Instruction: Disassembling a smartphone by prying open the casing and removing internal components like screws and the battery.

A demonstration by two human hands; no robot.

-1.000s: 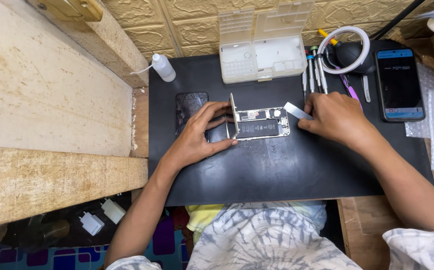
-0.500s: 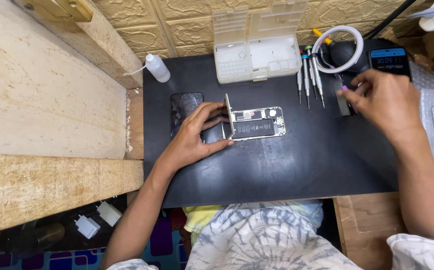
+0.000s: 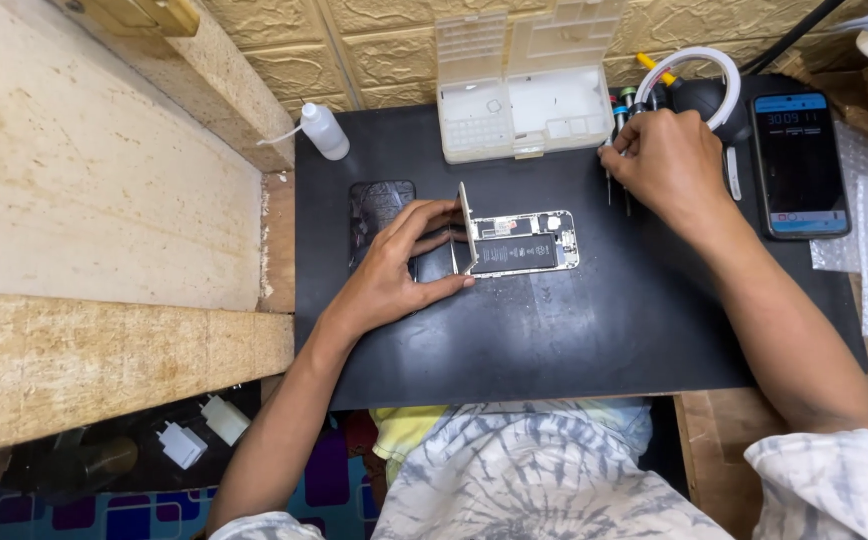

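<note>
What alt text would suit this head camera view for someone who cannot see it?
A person's left hand props up the lifted screen of an opened phone on a black mat, while the right hand reaches among screwdrivers beside a clear parts box.

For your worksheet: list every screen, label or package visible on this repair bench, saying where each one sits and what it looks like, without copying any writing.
Lit phone: right on the black mat, dark upright rectangle, blue-and-red strip at bottom.
Lifted phone screen: centre, held on edge by left hand.
Battery label: black rectangle inside the opened phone.
Dark screen panel: flat, behind the left hand.
Right hand: at the screwdrivers.
</note>
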